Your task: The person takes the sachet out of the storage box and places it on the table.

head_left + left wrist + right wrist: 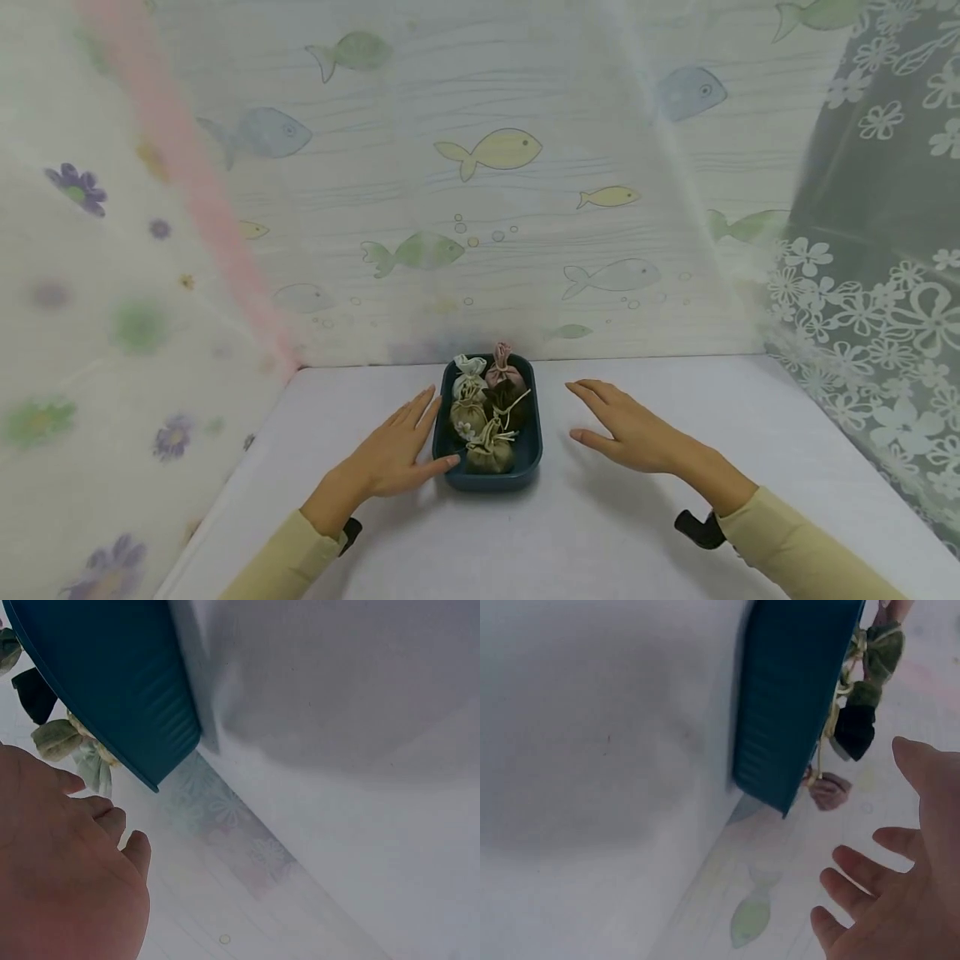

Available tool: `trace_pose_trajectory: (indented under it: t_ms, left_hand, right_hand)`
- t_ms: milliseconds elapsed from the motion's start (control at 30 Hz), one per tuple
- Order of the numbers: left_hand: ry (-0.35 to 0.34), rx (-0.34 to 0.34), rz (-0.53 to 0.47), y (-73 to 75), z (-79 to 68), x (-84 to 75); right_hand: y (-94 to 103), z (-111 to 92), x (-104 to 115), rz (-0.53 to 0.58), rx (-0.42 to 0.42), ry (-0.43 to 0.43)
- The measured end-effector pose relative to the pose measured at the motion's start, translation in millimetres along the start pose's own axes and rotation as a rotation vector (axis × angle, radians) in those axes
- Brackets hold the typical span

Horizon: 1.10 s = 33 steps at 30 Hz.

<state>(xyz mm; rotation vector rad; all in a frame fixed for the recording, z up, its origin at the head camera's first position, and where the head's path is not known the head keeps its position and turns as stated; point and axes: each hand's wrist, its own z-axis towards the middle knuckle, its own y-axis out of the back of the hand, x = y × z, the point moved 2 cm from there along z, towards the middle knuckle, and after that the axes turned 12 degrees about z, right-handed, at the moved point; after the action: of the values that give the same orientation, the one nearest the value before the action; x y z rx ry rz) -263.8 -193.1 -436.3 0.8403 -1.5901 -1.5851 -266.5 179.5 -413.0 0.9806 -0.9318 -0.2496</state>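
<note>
While the tied pouches [504, 397] sit inside the blue tray [487, 482] in the head view, your left hand [392, 457], fingers extended, has its thumb at the near-left rim; your right hand [637, 429] stands apart, fingers loosely straight. Left wrist view: your hand grips nothing; contact with the rim is unclear. Right wrist view: your spread fingers hold nothing. Whether handling is finished or not yet begun cannot be told.
</note>
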Motion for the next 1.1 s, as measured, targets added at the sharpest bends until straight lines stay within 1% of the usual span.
trace_pose_trajectory:
  t_ms: [300, 567, 667, 767, 900, 1100]
  left_hand:
    - [0.004, 0.016, -0.014, 2.3, -1.7, -6.5]
    - [0.006, 0.018, -0.036, -1.7, -1.2, -10.8]
    - [0.017, 0.031, -0.036, -3.6, -1.5, -11.8]
    - [0.026, 0.05, -0.038, -5.5, -2.2, -12.8]
    - [0.032, 0.059, -0.044, -7.8, -2.1, -14.1]
    - [0.033, 0.061, -0.041, -8.1, -2.2, -16.3]
  right_hand:
    - [-10.2, 10, 10, 0.073, 0.03, -0.021]
    - [-21.1, 17, 14, 0.144, 0.037, -0.035]
    - [-25.3, 20, 16, 0.155, 0.042, -0.031]
    - [-28.7, 23, 18, 0.157, 0.038, -0.01]
    - [-32.4, 26, 22, 0.17, 0.037, 0.018]
    - [-38.9, 31, 25, 0.218, 0.057, 0.014]
